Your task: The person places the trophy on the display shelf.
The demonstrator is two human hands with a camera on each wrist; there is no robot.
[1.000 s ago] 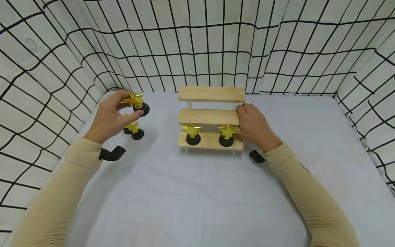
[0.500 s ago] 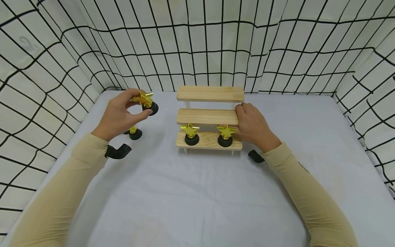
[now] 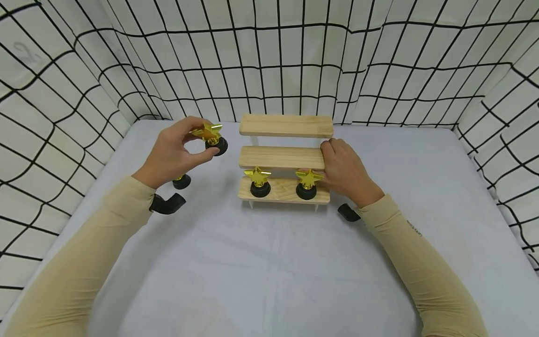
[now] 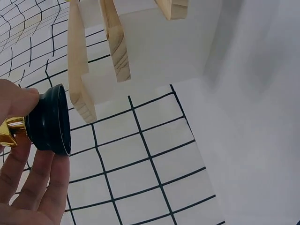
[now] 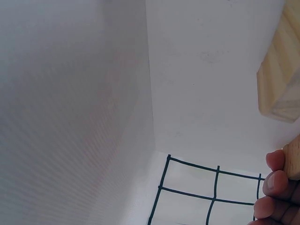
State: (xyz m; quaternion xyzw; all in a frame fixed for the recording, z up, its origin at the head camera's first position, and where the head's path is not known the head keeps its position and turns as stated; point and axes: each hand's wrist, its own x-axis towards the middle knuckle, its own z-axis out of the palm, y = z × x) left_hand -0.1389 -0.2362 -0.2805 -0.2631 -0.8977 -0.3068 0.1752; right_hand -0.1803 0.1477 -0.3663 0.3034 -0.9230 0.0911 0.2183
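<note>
In the head view my left hand point(image 3: 174, 152) holds a gold star trophy point(image 3: 212, 135) with a black round base, pinched between thumb and fingers above the table. The left wrist view shows the trophy's dark base point(image 4: 49, 119) between thumb and fingertips. A three-tier wooden display shelf point(image 3: 280, 158) stands to the right of it. My right hand point(image 3: 347, 171) grips the right end of the middle tier; its fingertips point(image 5: 275, 183) lie against the wood in the right wrist view. On the lowest tier stand two more star trophies, a left one point(image 3: 259, 182) and a right one point(image 3: 307, 183).
Another trophy point(image 3: 182, 181) stands on the white-covered table point(image 3: 269, 262), mostly hidden behind my left wrist. White walls with a black grid point(image 3: 290, 56) enclose the table at the back and both sides. A black strap end point(image 3: 168, 204) juts from my left cuff.
My left hand has carried its trophy rightward, closer to the shelf, and its wrist now covers more of the trophy on the table. The right hand keeps its grip on the shelf.
</note>
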